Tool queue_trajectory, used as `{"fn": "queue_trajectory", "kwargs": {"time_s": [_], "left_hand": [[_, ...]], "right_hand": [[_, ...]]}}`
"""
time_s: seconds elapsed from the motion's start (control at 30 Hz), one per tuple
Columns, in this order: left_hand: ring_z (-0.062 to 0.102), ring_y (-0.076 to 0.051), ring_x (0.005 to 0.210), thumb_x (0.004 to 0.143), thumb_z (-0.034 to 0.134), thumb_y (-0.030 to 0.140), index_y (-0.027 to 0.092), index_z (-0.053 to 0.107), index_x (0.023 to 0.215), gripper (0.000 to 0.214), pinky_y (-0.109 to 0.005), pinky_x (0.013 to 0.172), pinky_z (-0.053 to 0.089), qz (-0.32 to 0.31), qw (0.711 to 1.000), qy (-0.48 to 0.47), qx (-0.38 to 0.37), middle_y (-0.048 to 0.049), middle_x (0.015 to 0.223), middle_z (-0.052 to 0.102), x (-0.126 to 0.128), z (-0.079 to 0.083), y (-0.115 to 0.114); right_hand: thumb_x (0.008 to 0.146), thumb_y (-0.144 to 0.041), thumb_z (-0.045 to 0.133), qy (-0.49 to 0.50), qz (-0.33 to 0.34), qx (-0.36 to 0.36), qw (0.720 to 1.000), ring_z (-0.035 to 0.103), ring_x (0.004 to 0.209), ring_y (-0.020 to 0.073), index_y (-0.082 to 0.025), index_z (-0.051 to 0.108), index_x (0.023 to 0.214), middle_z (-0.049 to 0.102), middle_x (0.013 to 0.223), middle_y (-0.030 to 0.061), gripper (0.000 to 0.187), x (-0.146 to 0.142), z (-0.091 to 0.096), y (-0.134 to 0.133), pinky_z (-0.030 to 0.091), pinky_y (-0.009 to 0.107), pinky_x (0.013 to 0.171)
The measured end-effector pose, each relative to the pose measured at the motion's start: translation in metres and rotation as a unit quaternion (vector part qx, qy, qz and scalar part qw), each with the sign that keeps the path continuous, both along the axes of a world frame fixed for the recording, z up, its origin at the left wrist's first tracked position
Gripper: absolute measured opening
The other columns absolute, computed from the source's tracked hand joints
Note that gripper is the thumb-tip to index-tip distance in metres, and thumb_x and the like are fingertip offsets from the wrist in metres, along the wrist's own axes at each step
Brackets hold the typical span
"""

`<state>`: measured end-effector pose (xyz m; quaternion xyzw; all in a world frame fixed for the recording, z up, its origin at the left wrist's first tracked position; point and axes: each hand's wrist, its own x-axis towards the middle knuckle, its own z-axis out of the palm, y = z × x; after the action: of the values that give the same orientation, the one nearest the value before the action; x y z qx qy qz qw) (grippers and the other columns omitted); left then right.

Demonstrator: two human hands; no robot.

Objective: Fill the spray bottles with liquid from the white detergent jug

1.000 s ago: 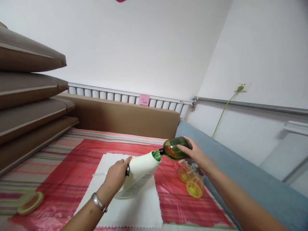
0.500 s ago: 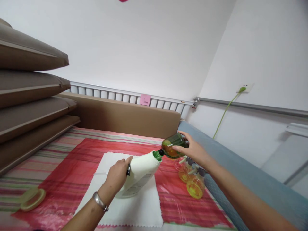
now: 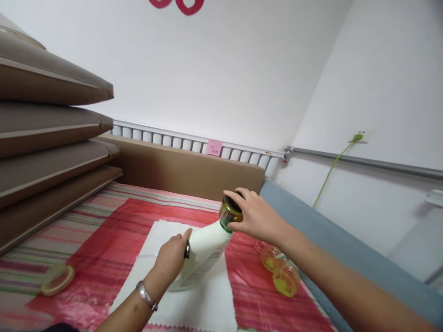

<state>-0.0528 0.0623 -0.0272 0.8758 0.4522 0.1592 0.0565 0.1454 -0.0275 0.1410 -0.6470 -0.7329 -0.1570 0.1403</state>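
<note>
My left hand (image 3: 172, 258) is closed on the back of a pale green-white plastic bottle (image 3: 204, 249), which leans to the right with its green-lined mouth upward. My right hand (image 3: 258, 214) grips a green-tinted bottle (image 3: 228, 208) by its base end. That bottle is tipped steeply, its neck hidden inside the white bottle's mouth, and amber liquid shows in it. Under the white bottle lies a white cloth (image 3: 148, 269) with zigzag edges. Beyond my right wrist, several small clear containers with yellow contents (image 3: 285, 278) stand on the red sheet.
A red translucent sheet (image 3: 104, 240) covers a striped cloth (image 3: 20, 263). At left are a round yellowish lid or ring (image 3: 57, 279) and stacked brown cushions (image 3: 51, 124). Behind are a brown board (image 3: 190, 170) and a radiator (image 3: 162, 139); a blue-grey padded edge (image 3: 311, 235) runs along the right.
My right hand has moved left and tipped the green-tinted bottle steeper, its neck going into the white bottle's mouth. My left hand keeps its hold. The view has shifted slightly.
</note>
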Motion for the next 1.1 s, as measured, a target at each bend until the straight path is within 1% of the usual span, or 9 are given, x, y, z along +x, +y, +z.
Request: {"fn": "queue_trajectory", "kwargs": {"time_s": [0.27,0.47,0.63,0.8,0.9,1.0,1.03,1.07,1.1], "left_hand": [[0.063,-0.024,0.089,0.076,0.037,0.001,0.019,0.034,0.137,0.063,-0.030,0.071,0.043,0.020,0.998,-0.040,-0.036,-0.0122,0.101,0.066,-0.016,-0.014,0.001],[0.063,-0.024,0.092,0.077,0.039,0.004,0.021,0.035,0.135,0.060,-0.030,0.073,0.043,0.018,0.995,-0.085,-0.053,-0.0113,0.100,0.066,-0.024,-0.025,0.005],[0.064,-0.026,0.089,0.077,0.039,0.006,0.022,0.040,0.130,0.056,-0.032,0.070,0.043,0.018,0.993,-0.100,-0.059,-0.0111,0.098,0.067,-0.030,-0.027,0.005],[0.063,-0.025,0.090,0.074,0.040,0.005,0.022,0.041,0.128,0.057,-0.031,0.071,0.043,0.022,0.992,-0.102,-0.068,-0.0103,0.098,0.067,-0.034,-0.026,0.003],[0.063,-0.023,0.090,0.074,0.041,0.005,0.022,0.041,0.127,0.055,-0.029,0.071,0.043,0.029,0.991,-0.104,-0.078,-0.0090,0.098,0.067,-0.036,-0.026,0.002],[0.063,-0.021,0.093,0.074,0.043,0.004,0.023,0.040,0.127,0.056,-0.027,0.073,0.042,0.029,0.989,-0.115,-0.087,-0.0079,0.101,0.067,-0.039,-0.026,0.003],[0.062,-0.021,0.094,0.074,0.043,0.004,0.024,0.040,0.127,0.057,-0.027,0.073,0.042,0.027,0.988,-0.120,-0.093,-0.0074,0.102,0.067,-0.040,-0.027,0.004],[0.062,-0.020,0.095,0.074,0.044,0.004,0.025,0.041,0.127,0.056,-0.026,0.073,0.042,0.026,0.987,-0.126,-0.101,-0.0067,0.103,0.067,-0.041,-0.027,0.005],[0.062,-0.020,0.095,0.074,0.046,0.005,0.025,0.042,0.126,0.056,-0.025,0.073,0.042,0.025,0.984,-0.133,-0.113,-0.0061,0.103,0.067,-0.043,-0.028,0.007]], "right_hand": [[0.065,-0.034,0.068,-0.014,0.024,0.006,1.000,0.049,0.103,0.0304,-0.025,0.042,0.133,0.049,0.123,0.0128,0.074,-0.020,0.006,0.017,0.043,0.043,0.087],[0.066,-0.039,0.068,-0.017,0.031,0.015,0.999,0.049,0.104,0.0307,-0.025,0.041,0.133,0.049,0.124,0.0118,0.074,-0.029,0.007,0.024,0.043,0.044,0.088],[0.066,-0.042,0.068,-0.009,0.030,0.018,0.999,0.049,0.107,0.0311,-0.024,0.041,0.132,0.050,0.124,0.0115,0.074,-0.033,0.006,0.027,0.043,0.045,0.090],[0.066,-0.044,0.068,0.019,0.028,0.030,0.999,0.048,0.112,0.0303,-0.025,0.041,0.131,0.050,0.126,0.0097,0.072,-0.029,0.005,0.028,0.041,0.045,0.095],[0.067,-0.046,0.067,0.073,0.025,0.045,0.996,0.046,0.116,0.0292,-0.026,0.038,0.133,0.049,0.128,0.0094,0.074,-0.024,0.002,0.027,0.040,0.045,0.097],[0.064,-0.044,0.071,0.167,0.027,0.044,0.985,0.045,0.118,0.0298,-0.027,0.040,0.133,0.049,0.130,0.0096,0.077,-0.014,-0.003,0.029,0.035,0.049,0.101],[0.060,-0.042,0.075,0.238,0.028,0.047,0.970,0.044,0.120,0.0304,-0.029,0.043,0.132,0.049,0.131,0.0089,0.079,-0.010,-0.006,0.030,0.031,0.050,0.104],[0.056,-0.040,0.079,0.330,0.029,0.056,0.942,0.042,0.122,0.0305,-0.030,0.045,0.130,0.049,0.131,0.0077,0.082,-0.006,-0.010,0.031,0.027,0.049,0.107],[0.052,-0.039,0.082,0.429,0.030,0.066,0.900,0.040,0.125,0.0301,-0.031,0.046,0.129,0.049,0.132,0.0064,0.085,-0.003,-0.016,0.031,0.023,0.048,0.109]]}}
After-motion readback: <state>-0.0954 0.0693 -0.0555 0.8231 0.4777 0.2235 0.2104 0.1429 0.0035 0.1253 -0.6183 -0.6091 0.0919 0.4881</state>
